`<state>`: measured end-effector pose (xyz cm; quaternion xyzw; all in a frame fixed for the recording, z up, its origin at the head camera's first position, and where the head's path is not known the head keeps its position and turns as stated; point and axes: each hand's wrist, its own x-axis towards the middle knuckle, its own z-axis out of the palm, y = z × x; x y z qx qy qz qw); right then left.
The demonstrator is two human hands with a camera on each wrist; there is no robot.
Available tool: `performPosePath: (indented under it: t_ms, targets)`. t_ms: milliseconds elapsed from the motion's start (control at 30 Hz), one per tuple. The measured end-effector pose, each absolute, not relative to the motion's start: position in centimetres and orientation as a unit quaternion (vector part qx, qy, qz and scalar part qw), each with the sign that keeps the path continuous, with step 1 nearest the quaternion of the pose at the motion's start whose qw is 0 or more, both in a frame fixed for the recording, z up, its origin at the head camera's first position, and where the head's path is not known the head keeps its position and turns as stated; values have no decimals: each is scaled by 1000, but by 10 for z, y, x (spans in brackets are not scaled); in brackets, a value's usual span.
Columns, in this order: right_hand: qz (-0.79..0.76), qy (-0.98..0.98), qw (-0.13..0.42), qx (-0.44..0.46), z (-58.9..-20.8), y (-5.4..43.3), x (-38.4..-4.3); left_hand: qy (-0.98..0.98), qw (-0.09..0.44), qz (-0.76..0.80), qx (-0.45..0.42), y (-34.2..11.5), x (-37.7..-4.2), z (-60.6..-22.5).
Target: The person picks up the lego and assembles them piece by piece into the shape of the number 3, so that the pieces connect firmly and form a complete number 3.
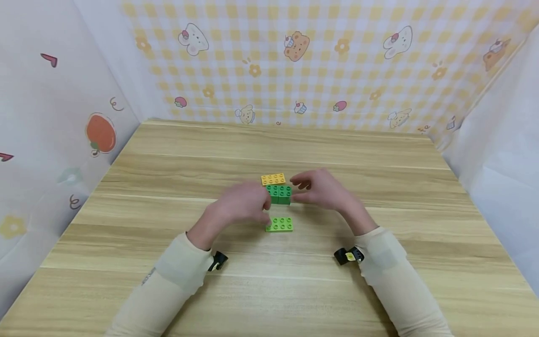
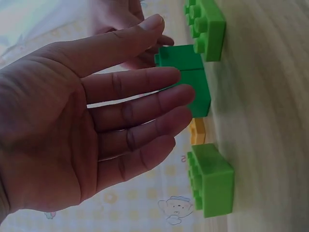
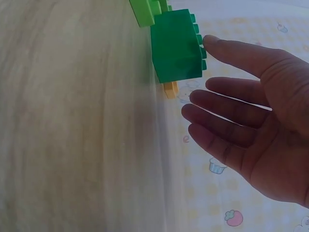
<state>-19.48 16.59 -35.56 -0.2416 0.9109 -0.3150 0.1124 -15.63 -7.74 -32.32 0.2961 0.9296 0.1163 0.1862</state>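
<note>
Two dark green toy building bricks (image 1: 279, 198) stand side by side in the middle of the table. Behind them lies a flat yellow brick (image 1: 273, 179), and in front a flat light green brick (image 1: 281, 225). A taller light green brick (image 2: 215, 181) shows in the left wrist view; in the head view it is not visible, perhaps behind the left hand. My left hand (image 1: 244, 202), slightly blurred, hovers left of the dark green pair with its fingers extended and nothing held. On the other side, my right hand (image 1: 322, 188) has loosely spread fingers, its thumb close to the dark green bricks.
The wood-grain table (image 1: 278, 290) carries the bricks. A yellow checked cloth (image 1: 320, 84) with cartoon prints hangs along its back edge. White printed sheets (image 1: 38, 117) flank the left and right sides. A dark camera mount sits at each wrist.
</note>
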Motion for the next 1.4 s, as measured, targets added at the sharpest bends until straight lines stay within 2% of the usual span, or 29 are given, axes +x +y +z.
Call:
performPosePath:
  t_ms: [100,333,1400]
  targets:
    - [-319,907,117,-249,-358,163,-195,930,205,116,284,-74,-154,-326]
    - [-344,898,141,-236,-364,156,-194,932,203,106,280,-69,-153,-335]
    - [-367,894,146,-211,-374,156,-194,930,217,116,275,-72,-159,-344]
